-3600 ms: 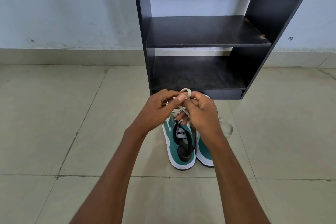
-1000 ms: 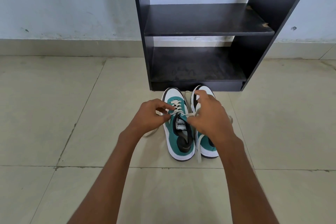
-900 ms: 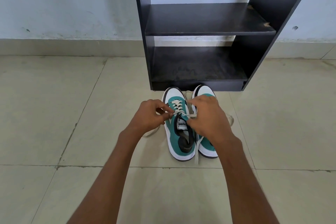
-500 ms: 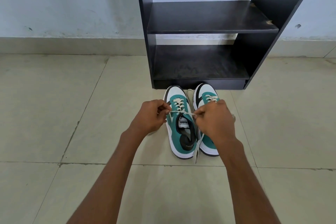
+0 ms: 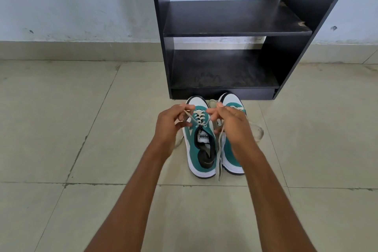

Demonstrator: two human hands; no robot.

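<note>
Two sneakers on beige tiles, black shelf against pale wall

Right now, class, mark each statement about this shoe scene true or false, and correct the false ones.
1. The left hand and right hand each pinch the lace of the left shoe. True.
2. Both shoes stand on the lower shelf. False: they stand on the floor, before the shelf unit.
3. The right shoe points its toe toward the shelf unit. True.
4. The shoes are red. False: teal and white.
</note>
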